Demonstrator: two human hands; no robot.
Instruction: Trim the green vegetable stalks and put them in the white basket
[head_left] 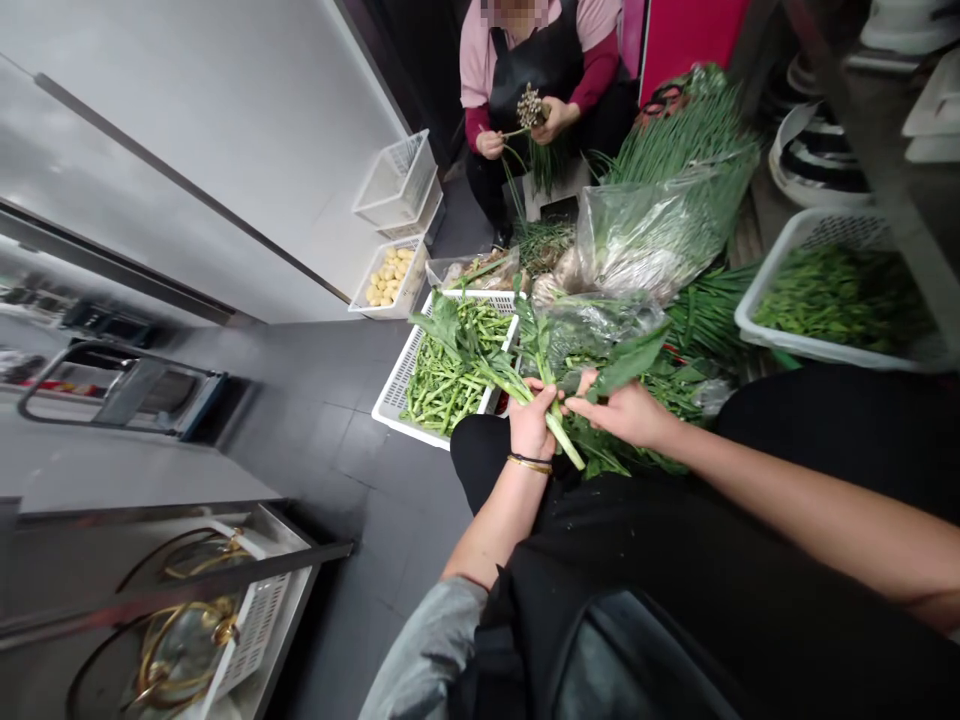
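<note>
My left hand [531, 428] is closed round pale green leafy vegetable stalks [564, 442], whose leafy ends point away from me over a white basket [411, 428]. That basket holds many cut green stems [442, 385]. Close beside it, my right hand [626, 412] is closed, with a broad dark green leaf [636, 362] between thumb and fingers. Its fingertips are near the stalks; whether they touch them I cannot tell. Below and beyond my right hand lies a heap of leafy greens [679, 385], partly hidden by the hand and forearm.
Across from me a person [536, 60] holds a bunch of thin green stalks [531, 108]. Long green onions in a plastic bag [637, 235] lie between us. A basket of peeled potatoes [390, 275] stands far left; a tub of greens [832, 300] stands right.
</note>
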